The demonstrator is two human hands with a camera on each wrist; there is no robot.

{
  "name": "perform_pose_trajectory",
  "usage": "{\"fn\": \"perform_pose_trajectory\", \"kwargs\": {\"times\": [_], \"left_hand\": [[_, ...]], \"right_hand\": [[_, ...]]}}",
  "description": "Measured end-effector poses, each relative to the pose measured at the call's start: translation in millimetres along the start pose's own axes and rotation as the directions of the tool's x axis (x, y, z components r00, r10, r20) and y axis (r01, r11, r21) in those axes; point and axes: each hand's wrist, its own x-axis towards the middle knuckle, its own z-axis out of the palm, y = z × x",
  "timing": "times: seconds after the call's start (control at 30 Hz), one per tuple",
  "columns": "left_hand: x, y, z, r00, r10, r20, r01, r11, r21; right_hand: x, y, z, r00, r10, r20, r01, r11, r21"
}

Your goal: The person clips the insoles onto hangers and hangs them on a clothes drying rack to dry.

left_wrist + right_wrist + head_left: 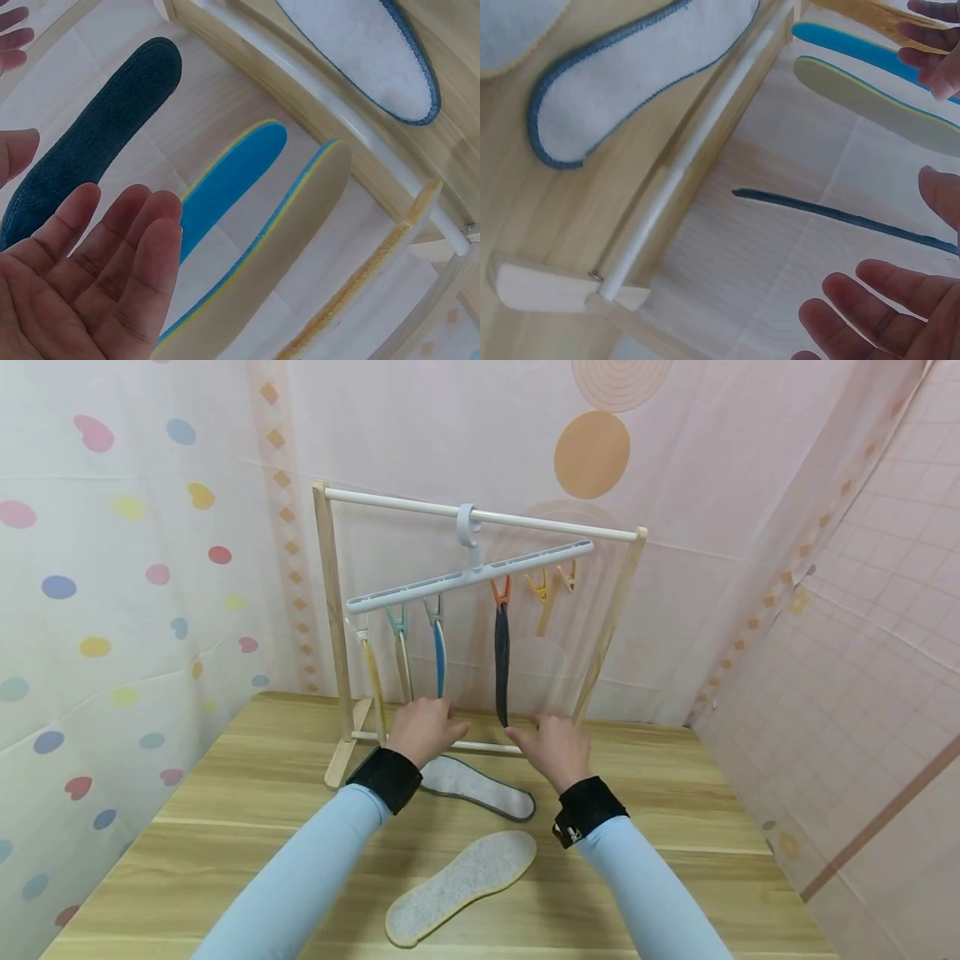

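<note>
Both hands hang in front of a rack with insoles clipped to a hanger (pixel 420 591). My left hand (pixel 426 727) holds nothing; its fingers are extended and slightly bent in the left wrist view, overlapping the dark insole (pixel 97 142) and near the blue insole (pixel 236 184). Beyond these hang a beige-and-blue insole (pixel 296 240) and a yellow-edged insole (pixel 367 274). My right hand (pixel 558 750) also holds nothing, its fingers spread. In the head view its thumb is right by the dark insole's lower end; the right wrist view shows that insole edge-on between thumb and fingers.
On the wooden table (pixel 637 860) lie a dark-edged insole (pixel 480 787) and, closer, a yellow-edged one (pixel 463 885). The rack's wooden posts (pixel 335 610) and lower white bar (pixel 487 747) surround the hanging insoles. The hanger tilts, its right end higher, with yellow clips (pixel 538 587) there.
</note>
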Motion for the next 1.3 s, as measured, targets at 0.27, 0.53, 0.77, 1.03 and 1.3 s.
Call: {"fn": "perform_pose_trajectory", "kwargs": {"times": [0.27, 0.53, 0.77, 1.03, 1.3], "left_hand": [[-8.8, -2.9, 4.9, 0.998, -0.01, 0.069, 0.01, 1.0, -0.011], [-17.6, -0.4, 12.4, 0.994, 0.009, 0.107, -0.012, 1.0, 0.028], [-24.3, -0.8, 15.4, 0.988, -0.006, 0.152, 0.006, 1.0, 0.001], [-30.3, 1.3, 19.8, 0.98, 0.004, 0.199, -0.014, 0.999, 0.048], [-38.4, 2.9, 25.4, 0.967, 0.004, 0.253, -0.009, 1.0, 0.017]], "right_hand": [[-16.4, 3.8, 10.9, 1.0, 0.003, 0.006, -0.003, 0.999, 0.033], [-28.8, 7.9, 18.6, 0.996, 0.073, 0.048, -0.077, 0.994, 0.081], [-37.6, 9.1, 21.8, 0.993, 0.085, 0.077, -0.092, 0.992, 0.086], [-47.1, 11.9, 23.9, 0.994, 0.077, 0.079, -0.079, 0.996, 0.031], [-54.0, 13.5, 22.9, 0.984, 0.093, 0.154, -0.097, 0.995, 0.018]]}}
